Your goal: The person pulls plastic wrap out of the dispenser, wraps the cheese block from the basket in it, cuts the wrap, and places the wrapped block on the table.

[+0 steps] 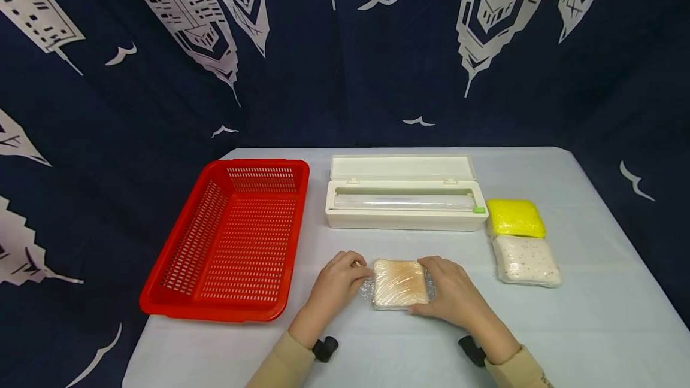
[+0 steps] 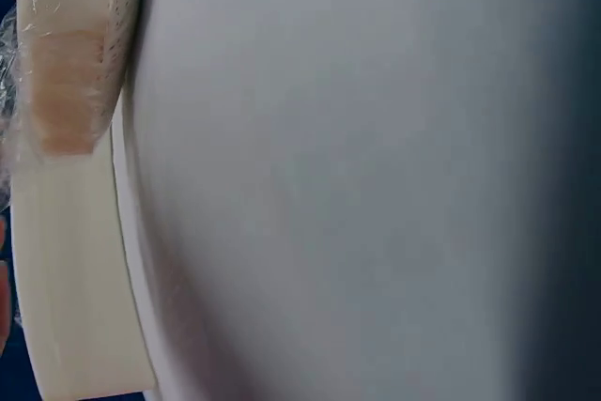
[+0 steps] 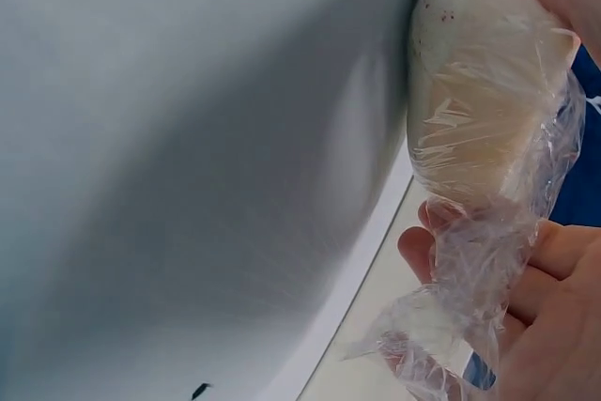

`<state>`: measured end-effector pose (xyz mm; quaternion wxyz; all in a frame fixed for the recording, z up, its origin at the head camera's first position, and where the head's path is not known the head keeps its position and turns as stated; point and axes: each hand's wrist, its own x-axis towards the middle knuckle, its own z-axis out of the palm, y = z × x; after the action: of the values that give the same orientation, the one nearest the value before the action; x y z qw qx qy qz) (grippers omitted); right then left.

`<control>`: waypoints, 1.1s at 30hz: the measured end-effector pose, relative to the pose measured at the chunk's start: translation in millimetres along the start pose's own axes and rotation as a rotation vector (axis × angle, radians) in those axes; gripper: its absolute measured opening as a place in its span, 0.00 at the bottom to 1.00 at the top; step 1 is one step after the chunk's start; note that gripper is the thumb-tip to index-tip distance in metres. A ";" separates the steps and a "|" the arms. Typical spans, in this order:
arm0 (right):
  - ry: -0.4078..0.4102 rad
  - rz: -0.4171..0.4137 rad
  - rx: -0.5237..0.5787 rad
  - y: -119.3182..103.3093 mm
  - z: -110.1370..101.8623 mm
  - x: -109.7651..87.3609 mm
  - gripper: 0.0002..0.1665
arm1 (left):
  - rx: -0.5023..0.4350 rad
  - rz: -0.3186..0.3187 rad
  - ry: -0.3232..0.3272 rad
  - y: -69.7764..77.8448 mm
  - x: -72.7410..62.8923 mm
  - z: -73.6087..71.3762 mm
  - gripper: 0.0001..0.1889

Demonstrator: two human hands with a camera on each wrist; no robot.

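Note:
A toast-shaped slice of bread, wrapped in clear cling film, lies on the table between the hands. My left hand pinches the loose, crumpled cling film at the slice's left side. Around the right edge my right hand grips the wrapped slice, fingers at the far corner and thumb at the near one. Behind them stands a white cling film dispenser, lid raised, with a roll inside. The left wrist view shows the wrapped slice only at its left border.
A red slotted basket stands on the left of the white-covered table. To the right lie a yellow wrapped block and a white speckled wrapped block, one behind the other. A navy printed cloth hangs behind.

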<state>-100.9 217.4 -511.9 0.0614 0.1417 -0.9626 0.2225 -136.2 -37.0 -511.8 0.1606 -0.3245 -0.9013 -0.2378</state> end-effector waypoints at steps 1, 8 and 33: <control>0.004 -0.002 -0.005 -0.1 0.0 -0.1 0.55 | 0.032 0.018 -0.021 0.6 -0.3 -1.2 0.07; -0.013 0.022 -0.012 -1.1 -1.2 -0.7 0.55 | -0.116 -0.130 -0.192 4.5 -4.6 -11.7 0.10; -0.023 0.037 -0.007 -0.3 -0.3 -0.6 0.56 | -0.726 -0.845 -0.097 5.3 3.8 9.3 0.12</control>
<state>-100.3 217.4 -511.7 0.0465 0.1263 -0.9665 0.2185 -136.8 -26.5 -516.2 -0.1126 0.0200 -0.8197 -0.5613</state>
